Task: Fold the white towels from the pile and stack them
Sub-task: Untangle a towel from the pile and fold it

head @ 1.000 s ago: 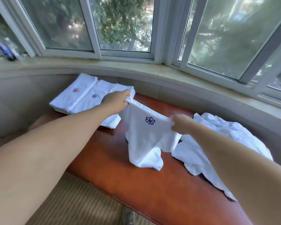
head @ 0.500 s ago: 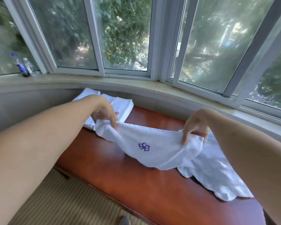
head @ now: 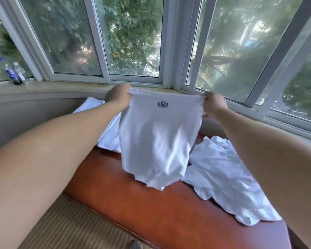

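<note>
A white towel (head: 156, 141) with a purple flower mark near its top edge hangs in the air above the red-brown table (head: 151, 212). My left hand (head: 118, 96) pinches its upper left corner and my right hand (head: 213, 105) pinches its upper right corner, so the top edge is stretched between them. The towel's lower end dangles just over the tabletop. Behind it on the left lie the folded white towels (head: 108, 139), partly hidden by my left arm. The loose pile of white towels (head: 226, 177) is spread on the right of the table.
Two plastic bottles (head: 13, 72) stand on the pale window sill (head: 61, 87) at far left. Windows curve round the back. Striped carpet (head: 70, 229) lies below the table's near edge.
Both hands have raised the towel from a low sagging hold over the table to window-sill height; it now hangs straight down, stretched along its top edge.
</note>
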`<action>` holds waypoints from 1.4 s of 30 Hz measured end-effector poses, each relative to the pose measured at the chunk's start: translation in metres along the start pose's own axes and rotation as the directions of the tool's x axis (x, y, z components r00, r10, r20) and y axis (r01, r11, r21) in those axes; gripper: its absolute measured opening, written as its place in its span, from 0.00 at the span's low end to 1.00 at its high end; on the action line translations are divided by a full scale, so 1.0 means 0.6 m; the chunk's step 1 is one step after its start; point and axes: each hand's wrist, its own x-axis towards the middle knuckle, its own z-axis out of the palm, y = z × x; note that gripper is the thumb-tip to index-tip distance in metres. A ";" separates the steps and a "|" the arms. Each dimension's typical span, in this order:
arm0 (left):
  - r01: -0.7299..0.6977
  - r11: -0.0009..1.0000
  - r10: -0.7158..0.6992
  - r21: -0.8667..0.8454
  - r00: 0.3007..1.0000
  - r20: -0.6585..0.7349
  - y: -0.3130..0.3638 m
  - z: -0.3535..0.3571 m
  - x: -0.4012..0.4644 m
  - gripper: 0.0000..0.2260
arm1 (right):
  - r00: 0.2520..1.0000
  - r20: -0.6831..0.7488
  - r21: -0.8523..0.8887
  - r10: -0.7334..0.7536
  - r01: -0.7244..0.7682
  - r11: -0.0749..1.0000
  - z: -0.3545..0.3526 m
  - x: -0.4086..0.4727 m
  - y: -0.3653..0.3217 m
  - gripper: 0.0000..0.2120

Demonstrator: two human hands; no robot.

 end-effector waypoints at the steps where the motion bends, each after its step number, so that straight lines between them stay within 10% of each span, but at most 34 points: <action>1: -0.013 1.000 0.012 -0.022 0.997 -0.071 0.007 -0.008 0.014 0.07 | 0.996 -0.089 0.103 -0.016 0.026 0.994 -0.012 0.013 -0.010 0.19; 5: -0.085 0.994 0.063 -0.069 0.959 -0.277 0.050 -0.064 0.050 0.07 | 0.944 -0.329 0.378 -0.002 0.134 0.916 -0.068 0.036 -0.053 0.24; 11: -0.163 0.985 0.135 -0.059 0.934 -0.331 0.084 -0.118 0.034 0.06 | 0.894 -0.441 0.281 -0.085 0.228 0.932 -0.123 0.010 -0.042 0.21; 18: -0.199 0.977 0.177 0.073 0.957 0.229 0.030 -0.033 -0.090 0.04 | 0.991 -0.052 0.009 -0.120 0.120 0.993 -0.045 -0.074 0.097 0.15; 23: -0.220 0.964 0.095 0.147 0.806 0.584 -0.068 0.120 -0.246 0.08 | 0.943 0.331 -0.190 -0.033 0.101 0.977 0.107 -0.186 0.231 0.14; 27: -0.224 0.950 -0.026 0.216 0.636 0.771 -0.131 0.208 -0.335 0.10 | 0.745 0.657 -0.233 0.120 0.049 0.971 0.192 -0.268 0.296 0.14; 30: -0.185 0.943 -0.179 0.275 0.413 0.893 -0.147 0.243 -0.375 0.08 | 0.535 0.804 -0.365 0.258 0.103 0.925 0.234 -0.311 0.315 0.10; 36: 0.033 0.879 -0.463 0.476 -0.183 0.867 -0.162 0.257 -0.397 0.26 | 0.018 0.847 -0.496 0.531 -0.329 0.803 0.286 -0.318 0.355 0.32; 38: 0.099 0.860 -0.482 0.501 -0.167 0.860 -0.170 0.257 -0.387 0.31 | -0.042 0.848 -0.514 0.528 -0.308 0.801 0.291 -0.302 0.351 0.38; 42: 0.140 0.893 -0.423 0.428 -0.066 0.904 -0.176 0.255 -0.344 0.25 | 0.136 0.853 -0.432 0.503 -0.356 0.829 0.296 -0.259 0.330 0.38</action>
